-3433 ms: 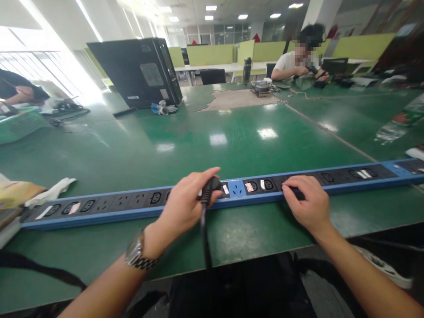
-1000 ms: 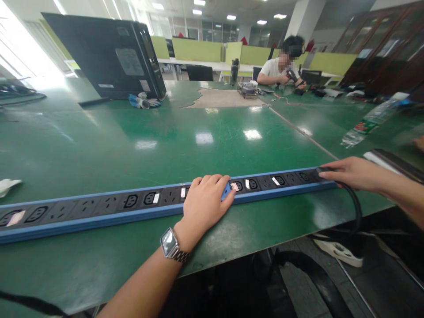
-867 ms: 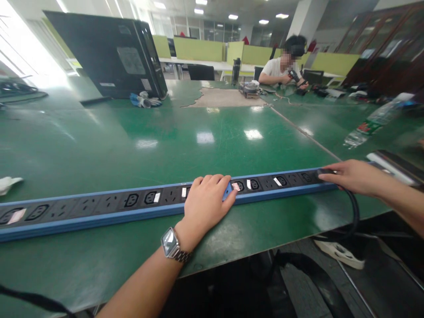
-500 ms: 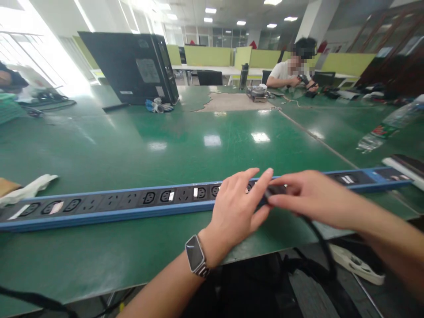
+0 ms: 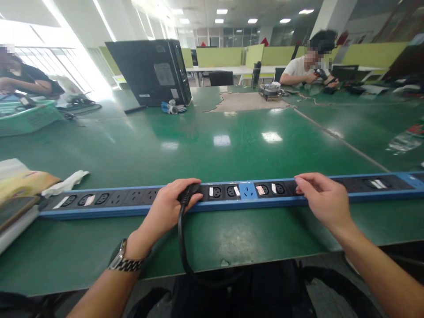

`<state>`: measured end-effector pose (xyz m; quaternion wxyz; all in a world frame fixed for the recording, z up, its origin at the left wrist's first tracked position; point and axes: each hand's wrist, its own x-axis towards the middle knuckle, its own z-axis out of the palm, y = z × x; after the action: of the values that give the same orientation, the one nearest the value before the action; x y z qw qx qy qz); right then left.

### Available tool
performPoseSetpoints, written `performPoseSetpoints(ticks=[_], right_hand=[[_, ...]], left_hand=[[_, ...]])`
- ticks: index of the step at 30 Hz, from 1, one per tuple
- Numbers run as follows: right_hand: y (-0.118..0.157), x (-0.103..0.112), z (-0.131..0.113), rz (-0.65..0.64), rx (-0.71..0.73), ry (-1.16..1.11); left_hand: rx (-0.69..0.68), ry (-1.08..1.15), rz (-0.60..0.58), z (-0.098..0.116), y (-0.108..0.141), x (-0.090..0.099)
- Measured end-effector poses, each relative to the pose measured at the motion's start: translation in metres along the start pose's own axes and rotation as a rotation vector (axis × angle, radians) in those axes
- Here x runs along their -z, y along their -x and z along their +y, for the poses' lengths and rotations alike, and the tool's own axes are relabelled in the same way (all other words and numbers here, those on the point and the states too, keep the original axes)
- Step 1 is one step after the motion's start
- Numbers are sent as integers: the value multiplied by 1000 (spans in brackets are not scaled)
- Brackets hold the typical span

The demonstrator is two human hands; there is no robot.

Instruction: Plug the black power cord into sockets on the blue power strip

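Note:
A long blue power strip (image 5: 246,191) lies across the table, its row of sockets facing up. Most sockets are black, and some carry small white or pink labels. My left hand (image 5: 167,202), wearing a watch (image 5: 119,255), grips a black plug (image 5: 190,192) over the strip's left-middle part. From that plug a thick black cable (image 5: 180,234) hangs over the table's front edge. Whether the plug is seated in a socket cannot be told. On the right, my right hand (image 5: 326,198) is pinched at the strip; anything between its fingertips is hidden.
The green table (image 5: 139,154) carries a black computer case (image 5: 155,75) and gloves (image 5: 174,107) at the back. A green basket (image 5: 31,121) and a yellow packet (image 5: 36,182) are at left, a plastic bottle (image 5: 406,140) at right. Two people sit across the table.
The plug has passed from my right hand to my left and shifted left along the strip. My hands have moved apart, and the view has turned left.

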<state>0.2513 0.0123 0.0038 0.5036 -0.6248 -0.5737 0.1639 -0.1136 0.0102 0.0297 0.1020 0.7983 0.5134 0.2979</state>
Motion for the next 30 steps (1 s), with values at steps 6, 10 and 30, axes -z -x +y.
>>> performPoseSetpoints(ticks=[6, 10, 30], right_hand=[[10, -8, 14, 181, 346, 227], [13, -15, 14, 233, 421, 327], [14, -15, 12, 161, 476, 237]], left_hand=[[-67, -40, -80, -3, -5, -4], [-45, 2, 49, 1, -1, -1], [-191, -17, -140, 79, -52, -73]])
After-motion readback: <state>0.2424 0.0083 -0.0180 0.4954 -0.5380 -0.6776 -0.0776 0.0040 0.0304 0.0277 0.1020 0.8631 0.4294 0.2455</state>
